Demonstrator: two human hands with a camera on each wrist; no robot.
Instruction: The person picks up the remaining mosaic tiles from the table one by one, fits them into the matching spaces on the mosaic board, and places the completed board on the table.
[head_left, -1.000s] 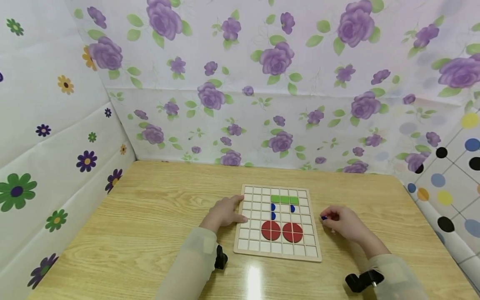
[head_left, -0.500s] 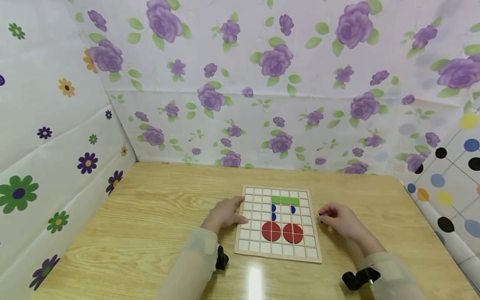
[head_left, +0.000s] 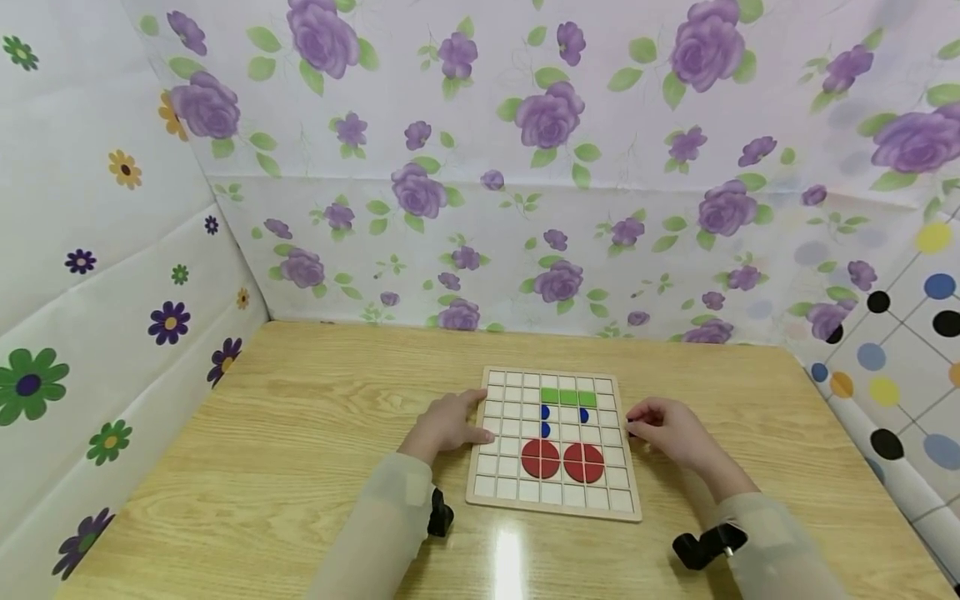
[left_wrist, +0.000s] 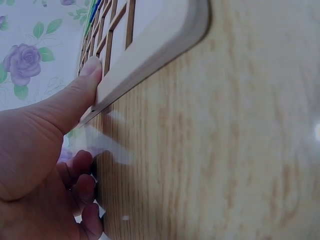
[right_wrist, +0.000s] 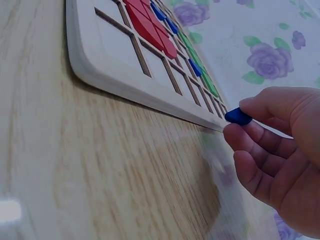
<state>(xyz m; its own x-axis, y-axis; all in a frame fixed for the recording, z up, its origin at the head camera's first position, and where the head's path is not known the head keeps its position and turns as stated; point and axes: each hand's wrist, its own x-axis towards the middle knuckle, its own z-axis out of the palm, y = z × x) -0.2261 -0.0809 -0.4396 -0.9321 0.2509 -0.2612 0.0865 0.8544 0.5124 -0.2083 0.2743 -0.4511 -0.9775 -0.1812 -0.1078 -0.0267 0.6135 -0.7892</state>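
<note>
A square wooden grid board (head_left: pixel 555 509) with white cells lies on the table. My left hand (head_left: pixel 444 423) rests at its left edge; in the left wrist view the thumb (left_wrist: pixel 82 87) presses on the rim, and the other fingers bend loosely near the tabletop. Between thumb and forefinger, my right hand (head_left: pixel 678 433) pinches a small blue piece (right_wrist: pixel 238 116) right at the board's right rim. Set in the grid are a row of green pieces (head_left: pixel 550 396), several small blue half-circles (head_left: pixel 545 430) and two red discs (head_left: pixel 532 451) made of quarter pieces.
The wooden table (head_left: pixel 300 417) stretches out around the board. Behind it hangs a flowered cloth (head_left: pixel 480 208), with patterned cloths on the left and right sides too. Black wrist mounts (head_left: pixel 708 546) sit at both sleeves.
My right hand has moved left with the blue piece, from beside the board to its right rim. My left hand stays at the left edge, and the pieces in the grid have not moved.
</note>
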